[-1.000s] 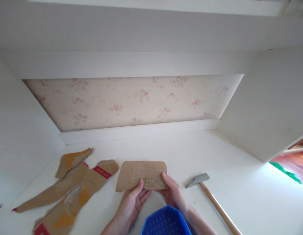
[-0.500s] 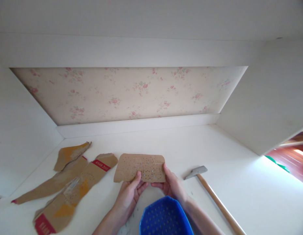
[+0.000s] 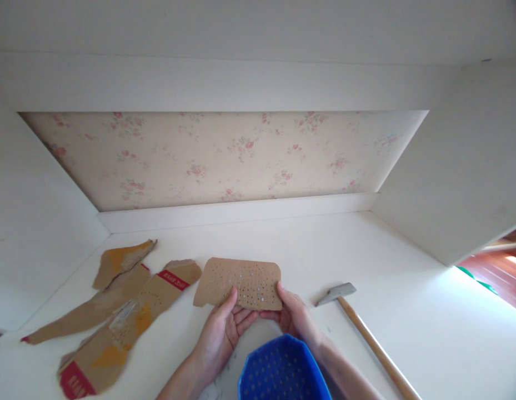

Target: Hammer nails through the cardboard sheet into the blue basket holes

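blue basket (image 3: 282,372), hammer handle (image 3: 376,347) cut by bottom edge; fingers (image 3: 243,318) partly hidden behind card (image 3: 241,280).

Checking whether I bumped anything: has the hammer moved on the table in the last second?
No. The hammer keeps the same gap and angle to the torn cardboard scraps lying left of it; only the camera view shifted.

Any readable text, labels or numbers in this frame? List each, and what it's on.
Upper red band on the cardboard scraps: white capitals, too blurred to read.
Lower red band, same scraps: white capitals, too blurred to read.
Holed cardboard piece in the left hand and right hand: no print visible.
Hammer, blue basket: no markings visible.
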Tool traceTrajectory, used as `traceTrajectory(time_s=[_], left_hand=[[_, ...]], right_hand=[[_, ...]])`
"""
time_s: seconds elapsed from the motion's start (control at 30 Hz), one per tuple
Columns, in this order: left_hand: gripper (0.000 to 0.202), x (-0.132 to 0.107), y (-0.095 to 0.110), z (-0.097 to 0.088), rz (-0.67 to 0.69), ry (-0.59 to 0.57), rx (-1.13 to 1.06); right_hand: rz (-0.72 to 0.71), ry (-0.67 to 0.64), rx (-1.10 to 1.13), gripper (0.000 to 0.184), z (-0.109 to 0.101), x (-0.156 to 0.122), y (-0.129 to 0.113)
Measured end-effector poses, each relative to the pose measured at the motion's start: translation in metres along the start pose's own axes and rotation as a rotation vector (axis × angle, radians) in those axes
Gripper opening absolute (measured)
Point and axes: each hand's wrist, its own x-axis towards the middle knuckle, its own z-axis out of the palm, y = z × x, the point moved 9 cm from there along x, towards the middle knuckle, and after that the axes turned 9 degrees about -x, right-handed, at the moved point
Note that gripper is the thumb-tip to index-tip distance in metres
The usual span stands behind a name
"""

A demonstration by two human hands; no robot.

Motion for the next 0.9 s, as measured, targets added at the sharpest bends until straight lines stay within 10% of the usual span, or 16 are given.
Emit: traceTrajectory(time_s=[0.9], left_hand=[[0.022,0.005,0.005,-0.012,0.116,0.115,0.016]], right_hand=[[-0.033,0.049,-0.025,0.044,-0.006,0.002,0.0]])
